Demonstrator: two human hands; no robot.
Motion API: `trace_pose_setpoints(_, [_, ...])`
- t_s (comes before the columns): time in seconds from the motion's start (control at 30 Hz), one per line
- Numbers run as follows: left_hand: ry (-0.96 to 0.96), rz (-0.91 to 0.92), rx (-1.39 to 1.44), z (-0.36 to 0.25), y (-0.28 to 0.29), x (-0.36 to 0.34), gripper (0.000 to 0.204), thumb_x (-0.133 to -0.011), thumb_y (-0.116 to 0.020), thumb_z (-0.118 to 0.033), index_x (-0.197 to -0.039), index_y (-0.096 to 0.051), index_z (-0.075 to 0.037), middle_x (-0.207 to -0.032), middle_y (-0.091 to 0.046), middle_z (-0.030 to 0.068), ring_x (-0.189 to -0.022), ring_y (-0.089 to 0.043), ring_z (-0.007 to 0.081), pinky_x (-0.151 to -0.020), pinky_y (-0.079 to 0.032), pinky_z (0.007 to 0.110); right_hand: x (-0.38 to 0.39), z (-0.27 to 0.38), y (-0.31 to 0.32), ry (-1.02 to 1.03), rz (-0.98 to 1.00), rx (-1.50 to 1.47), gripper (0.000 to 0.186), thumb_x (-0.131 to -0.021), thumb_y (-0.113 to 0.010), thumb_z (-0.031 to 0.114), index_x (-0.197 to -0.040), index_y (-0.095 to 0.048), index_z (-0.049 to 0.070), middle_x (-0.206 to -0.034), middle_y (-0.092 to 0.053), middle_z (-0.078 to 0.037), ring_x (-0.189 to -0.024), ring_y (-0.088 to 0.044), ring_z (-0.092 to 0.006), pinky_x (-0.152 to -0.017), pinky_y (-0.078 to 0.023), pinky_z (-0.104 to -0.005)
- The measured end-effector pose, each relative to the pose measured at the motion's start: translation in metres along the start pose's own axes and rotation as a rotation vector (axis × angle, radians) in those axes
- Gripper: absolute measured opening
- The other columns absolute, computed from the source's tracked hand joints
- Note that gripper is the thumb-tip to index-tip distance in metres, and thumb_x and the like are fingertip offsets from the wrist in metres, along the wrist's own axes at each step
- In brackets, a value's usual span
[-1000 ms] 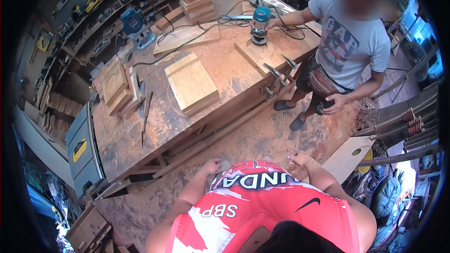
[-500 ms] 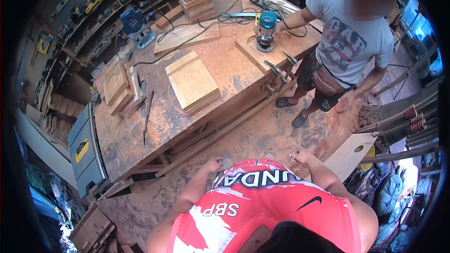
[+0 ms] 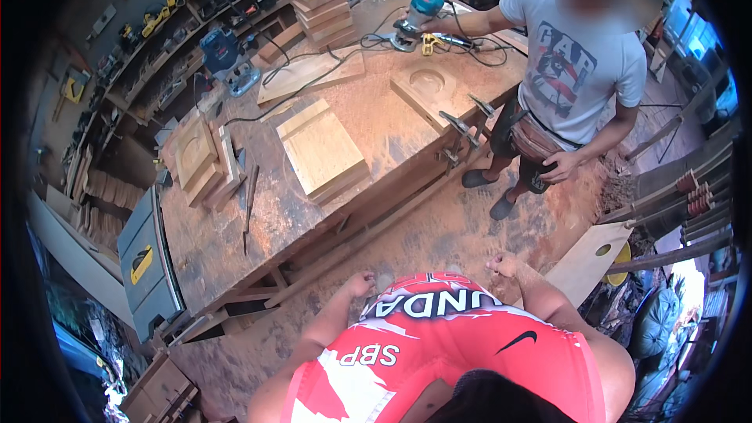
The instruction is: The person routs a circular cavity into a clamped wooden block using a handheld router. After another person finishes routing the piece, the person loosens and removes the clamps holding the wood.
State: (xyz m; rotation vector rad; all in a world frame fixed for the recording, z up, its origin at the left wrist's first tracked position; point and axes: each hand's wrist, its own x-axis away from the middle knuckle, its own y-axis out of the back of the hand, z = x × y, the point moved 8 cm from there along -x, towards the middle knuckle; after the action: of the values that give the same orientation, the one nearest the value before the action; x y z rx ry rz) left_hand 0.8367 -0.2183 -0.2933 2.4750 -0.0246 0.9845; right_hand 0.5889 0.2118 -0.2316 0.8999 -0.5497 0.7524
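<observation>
My left hand (image 3: pixel 362 282) hangs beside the front of my red shirt (image 3: pixel 435 329), fingers loosely curled, with nothing visible in them. On the other side, my right hand (image 3: pixel 502 265) also has its fingers closed, and no object shows there. Both are low over the dusty floor, apart from the workbench (image 3: pixel 376 121). Across from me, a co-worker's hand (image 3: pixel 427 25) grips a teal and black router (image 3: pixel 423 12) above the far part of the bench. Near that person, a clamped wooden block (image 3: pixel 429 90) shows a round recess.
Two clamps (image 3: pixel 462 127) stick out at the bench edge. Thick boards (image 3: pixel 323 149) lie mid-bench; recessed blocks (image 3: pixel 196 153) and a thin dark bar (image 3: pixel 251 207) are left. A tall wood stack (image 3: pixel 321 4), blue power tool (image 3: pixel 223 59) and cords are farther back. A table saw (image 3: pixel 149 258) adjoins.
The co-worker has lifted the router off the clamped block and moved it back and left, uncovering the round recess. My hands sit slightly lower in view, still curled.
</observation>
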Motion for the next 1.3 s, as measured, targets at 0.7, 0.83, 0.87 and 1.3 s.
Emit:
trace_pose_setpoints(0.7, [0.046, -0.043, -0.053, -0.064, -0.014, -0.007, 0.046, -0.082, -0.062, -0.026, -0.122, -0.061, -0.005, -0.114, -0.065, 0.019, -0.104, -0.063, 0.0295, -0.09, -0.049, 0.038, -0.012, -0.041, 0.034, 0.025, -0.073, -0.239, 0.039, -0.096, -0.048, 0.037, -0.096, -0.067, 0.003, -0.065, -0.062, -0.009, -0.061, -0.061, -0.0172, -0.06, -0.048, -0.0356])
trace_pose_setpoints(0.83, [-0.027, -0.046, -0.034, -0.13, -0.005, -0.008, 0.047, -0.083, -0.063, -0.029, -0.123, -0.06, -0.004, -0.114, -0.065, 0.0186, -0.106, -0.062, 0.0313, -0.094, -0.046, 0.039, -0.029, 0.003, 0.062, 0.316, -0.133, -0.185, 0.04, -0.096, -0.047, 0.039, -0.09, -0.066, 0.004, -0.055, -0.054, -0.003, -0.05, -0.052, -0.0124, -0.05, -0.041, -0.0308])
trace_pose_setpoints(0.87, [-0.058, -0.092, -0.071, -0.129, -0.004, -0.013, 0.045, -0.085, -0.061, -0.028, -0.123, -0.059, -0.004, -0.115, -0.065, 0.0175, -0.106, -0.062, 0.0309, -0.094, -0.046, 0.038, -0.032, 0.047, 0.075, 0.417, -0.109, -0.172, 0.04, -0.096, -0.048, 0.04, -0.088, -0.066, 0.005, -0.054, -0.051, 0.0, -0.048, -0.049, -0.0113, -0.047, -0.039, -0.0294])
trace_pose_setpoints(1.3, [-0.331, 0.029, 0.197, -0.296, 0.048, 0.011, 0.047, -0.09, -0.056, -0.012, -0.135, -0.047, -0.004, -0.127, -0.056, 0.0157, -0.117, -0.053, 0.0226, -0.101, -0.041, 0.034, -0.009, 0.339, 0.088, 0.768, 0.516, -0.39, 0.058, -0.094, -0.058, 0.022, -0.145, -0.034, 0.007, -0.078, -0.058, -0.001, -0.075, -0.057, -0.0103, -0.074, -0.049, -0.0269])
